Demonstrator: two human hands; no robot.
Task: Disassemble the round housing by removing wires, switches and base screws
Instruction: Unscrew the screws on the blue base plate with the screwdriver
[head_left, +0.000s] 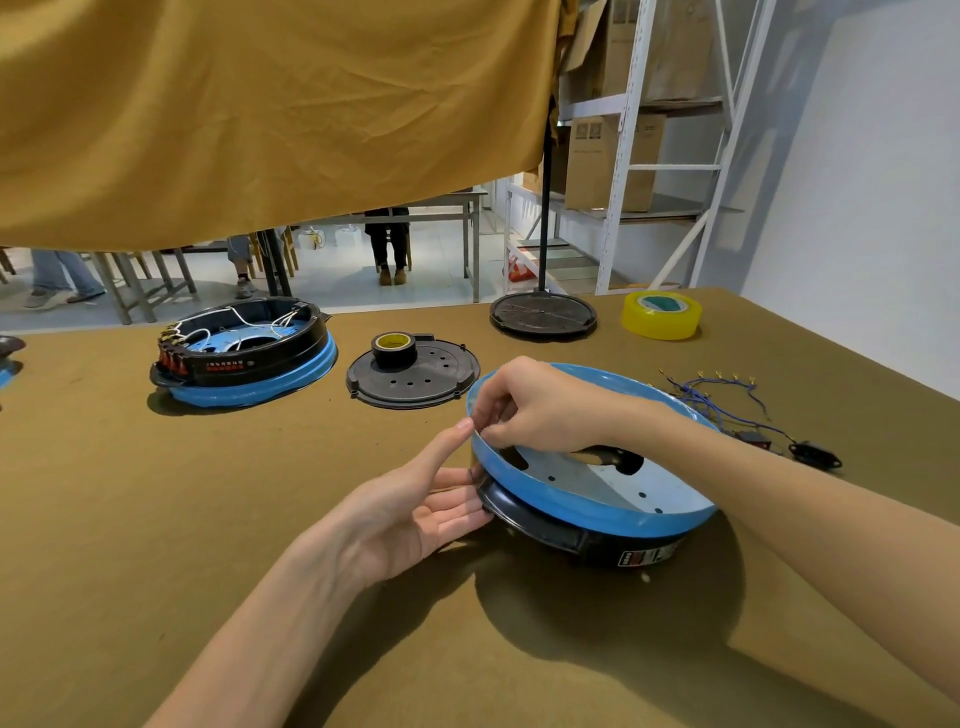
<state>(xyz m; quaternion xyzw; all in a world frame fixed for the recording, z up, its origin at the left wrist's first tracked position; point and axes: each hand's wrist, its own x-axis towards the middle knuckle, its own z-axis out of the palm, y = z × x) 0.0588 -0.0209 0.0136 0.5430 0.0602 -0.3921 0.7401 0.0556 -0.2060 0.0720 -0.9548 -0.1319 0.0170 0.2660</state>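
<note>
head view: the round housing (597, 483), blue rim over a black base, sits tilted on the olive table (156, 519) near the person. the right hand (530, 410) reaches over the far-left rim with fingers curled, pinching something too small to tell. the left hand (415, 509) is relaxed, fingers straight, palm up, touching the housing's black edge. just right of the housing lie loose blue wires (711, 395). farther back are a second housing (244, 353) with wires inside, a black cover plate (415, 374) and yellow tape (662, 314).
</note>
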